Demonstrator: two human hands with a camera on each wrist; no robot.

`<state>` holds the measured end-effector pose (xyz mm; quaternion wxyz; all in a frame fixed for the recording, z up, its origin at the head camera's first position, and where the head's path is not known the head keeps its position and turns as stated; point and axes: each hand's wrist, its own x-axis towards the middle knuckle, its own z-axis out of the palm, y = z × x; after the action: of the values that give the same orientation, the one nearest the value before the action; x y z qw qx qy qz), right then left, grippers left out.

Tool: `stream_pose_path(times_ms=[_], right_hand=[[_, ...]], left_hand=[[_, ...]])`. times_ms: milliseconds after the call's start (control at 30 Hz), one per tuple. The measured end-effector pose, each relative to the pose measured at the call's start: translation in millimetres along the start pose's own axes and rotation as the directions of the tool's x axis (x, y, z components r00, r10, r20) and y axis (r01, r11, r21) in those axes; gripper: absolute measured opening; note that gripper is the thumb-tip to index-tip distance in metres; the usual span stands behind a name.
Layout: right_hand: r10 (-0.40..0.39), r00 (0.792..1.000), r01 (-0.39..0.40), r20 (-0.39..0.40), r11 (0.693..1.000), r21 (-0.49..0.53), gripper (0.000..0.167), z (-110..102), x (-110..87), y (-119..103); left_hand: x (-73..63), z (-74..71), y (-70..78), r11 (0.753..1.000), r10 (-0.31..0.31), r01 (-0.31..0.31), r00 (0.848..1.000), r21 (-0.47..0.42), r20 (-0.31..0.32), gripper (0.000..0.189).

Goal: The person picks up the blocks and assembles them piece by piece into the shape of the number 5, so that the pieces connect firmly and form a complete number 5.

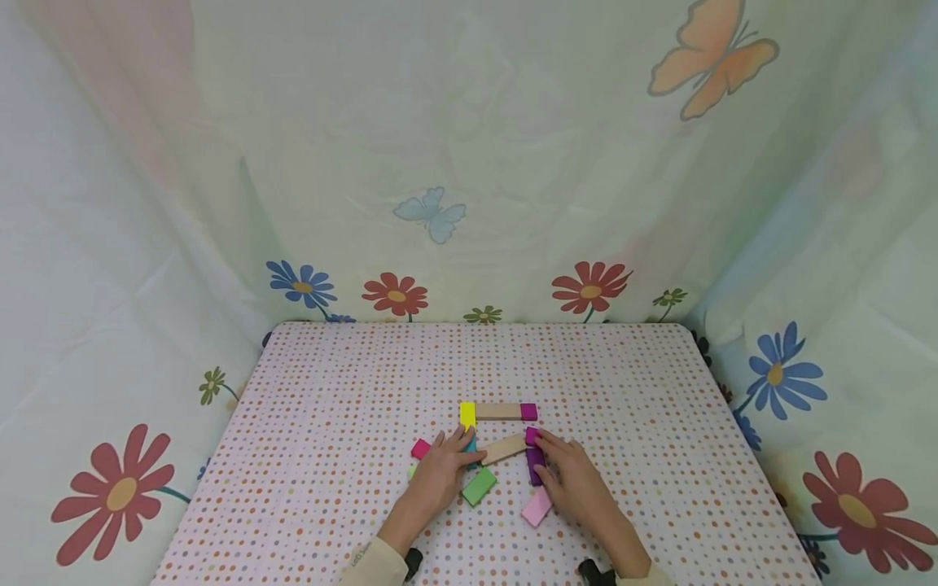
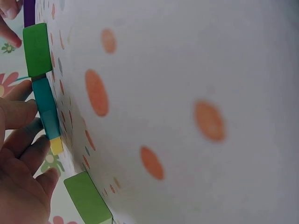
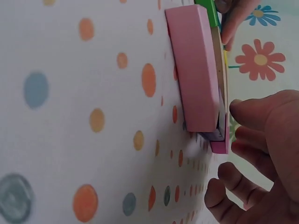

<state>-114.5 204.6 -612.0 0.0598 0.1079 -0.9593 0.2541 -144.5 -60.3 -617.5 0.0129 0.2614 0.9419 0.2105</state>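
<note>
My left hand (image 1: 438,472) rests with its fingertips and thumb at a teal block (image 2: 45,105), which joins end to end with a yellow block (image 1: 467,413). My right hand (image 1: 582,484) is beside a dark purple block (image 1: 536,467) and a magenta block (image 1: 532,437), fingers spread along their right side. Between the hands, a plain wooden block (image 1: 504,448) lies slanted from the teal block to the magenta one. Another wooden block (image 1: 498,412) lies farther back, between the yellow block and a second magenta block (image 1: 528,412).
Nearer me lie a green block (image 1: 479,486) and a pink block (image 1: 537,506). A red-pink block (image 1: 421,448) and a light green block (image 2: 88,198) lie left of the left hand. Everything sits on a dotted table cover (image 1: 337,399), with a flowered curtain (image 1: 498,163) around it.
</note>
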Motion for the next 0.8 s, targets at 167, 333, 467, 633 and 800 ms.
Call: stream_pose_path(times_ms=[167, 333, 467, 633, 800], right_hand=[[-0.003, 0.999, 0.003, 0.034, 1.0, -0.01, 0.048, 2.9, 2.7, 0.8], [-0.002, 0.999, 0.004, 0.035, 0.998, -0.06, 0.047, 4.6, 4.6, 1.2], [-0.014, 1.0, 0.017, 0.029, 0.994, -0.108, 0.045, 5.1, 7.0, 1.2], [-0.021, 0.998, 0.027, 0.053, 0.993, -0.118, 0.045, 4.0, 8.8, 1.6], [-0.009, 0.997, 0.02, 0.081, 0.99, -0.137, 0.046, 2.5, 9.7, -0.8]], left_hand=[[0.3, -0.1, 0.1, 1.0, -0.001, 0.001, 1.0, 0.014, 0.003, 0.039], [0.4, -0.2, -0.1, 1.0, -0.005, 0.005, 1.0, 0.01, 0.003, 0.039], [0.3, -0.2, -0.1, 1.0, -0.005, 0.005, 1.0, 0.003, -0.002, 0.038], [0.3, -0.1, -0.2, 1.0, 0.003, -0.002, 1.0, 0.012, -0.01, 0.039], [-0.6, -0.1, 0.1, 0.999, 0.023, -0.022, 0.999, 0.045, -0.022, 0.039]])
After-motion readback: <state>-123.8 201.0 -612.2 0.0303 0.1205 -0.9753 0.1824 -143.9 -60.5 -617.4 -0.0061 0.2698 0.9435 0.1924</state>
